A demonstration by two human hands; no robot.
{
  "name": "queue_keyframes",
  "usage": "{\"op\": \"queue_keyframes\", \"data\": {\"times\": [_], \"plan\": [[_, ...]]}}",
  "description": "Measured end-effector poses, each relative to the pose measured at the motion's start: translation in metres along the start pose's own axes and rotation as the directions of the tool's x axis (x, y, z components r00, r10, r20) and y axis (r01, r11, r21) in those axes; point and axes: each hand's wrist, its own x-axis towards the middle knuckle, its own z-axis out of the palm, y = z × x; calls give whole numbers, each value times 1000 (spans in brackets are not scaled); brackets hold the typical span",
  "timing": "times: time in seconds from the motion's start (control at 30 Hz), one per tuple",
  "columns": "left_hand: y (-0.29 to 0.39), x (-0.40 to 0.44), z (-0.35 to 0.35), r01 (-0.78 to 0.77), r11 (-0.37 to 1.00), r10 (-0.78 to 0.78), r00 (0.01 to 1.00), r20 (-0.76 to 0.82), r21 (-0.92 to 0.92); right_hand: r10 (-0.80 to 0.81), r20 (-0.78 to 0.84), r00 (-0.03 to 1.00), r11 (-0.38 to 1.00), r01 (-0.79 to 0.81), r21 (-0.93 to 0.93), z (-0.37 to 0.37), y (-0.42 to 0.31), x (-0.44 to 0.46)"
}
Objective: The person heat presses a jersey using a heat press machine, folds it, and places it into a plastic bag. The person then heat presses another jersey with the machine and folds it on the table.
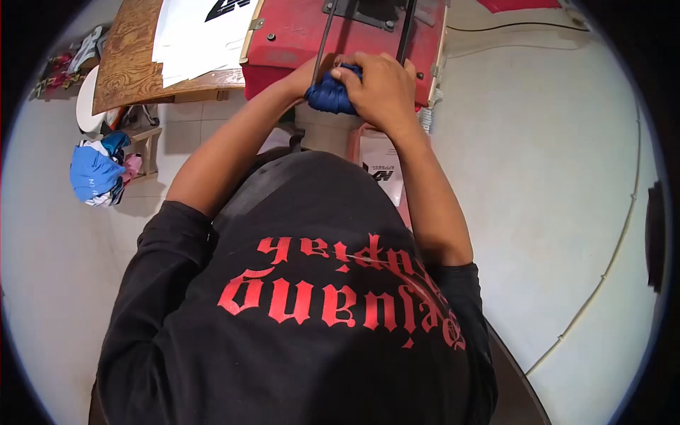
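Observation:
A dark blue cloth-wrapped handle (330,96) is at the front of a red metal machine (290,49), between two dark rods that run back over its top. My right hand (382,86) is closed over the handle's right part, thumb lying across the blue cloth. From the left, my left hand (309,76) reaches in behind the handle; its fingers are mostly hidden by the cloth and by my right hand, but it appears closed around the same handle.
White printed sheets (202,42) lie on a wooden table (127,53) left of the machine. Below the machine are clear-wrapped printed packages (382,166). A pile of clothes with a blue garment (95,172) sits by a wooden stool (147,152). A pale wall with a cable (602,276) stands to the right.

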Motion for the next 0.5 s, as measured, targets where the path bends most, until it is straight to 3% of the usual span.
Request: {"op": "queue_keyframes", "data": {"times": [0.03,0.1,0.13,0.17,0.23,0.3,0.33,0.37,0.43,0.5], "plan": [[16,-6,4,152,988,-153,984,-94,-14,-15,-88,996,1000,16,9,8,3,-4],[50,-14,13,426,902,-428,860,-279,-72,-81,-247,966,994,96,49,13,5,-8],[65,-20,16,510,860,-463,787,-409,7,-142,-322,936,988,153,8,14,6,-10],[67,-29,12,336,892,-443,780,-443,-301,-200,-393,897,979,202,-39,14,6,-12],[92,-47,21,96,888,-332,811,-482,-450,-304,-464,832,948,311,-65,12,4,-10],[105,-48,45,105,994,-83,864,-497,18,-375,-484,791,922,374,-104,10,2,-13],[109,-48,53,88,963,39,890,-454,256,-413,-505,758,905,406,-130,15,6,-12],[113,-48,53,86,718,185,933,-308,691,-406,-514,756,906,408,-116,19,7,-12],[105,-48,67,366,600,-14,894,-448,711,-400,-532,746,905,414,-98,21,7,-14],[80,-47,66,283,537,232,856,-462,795,-309,-511,802,925,379,37,15,5,-17]]}}
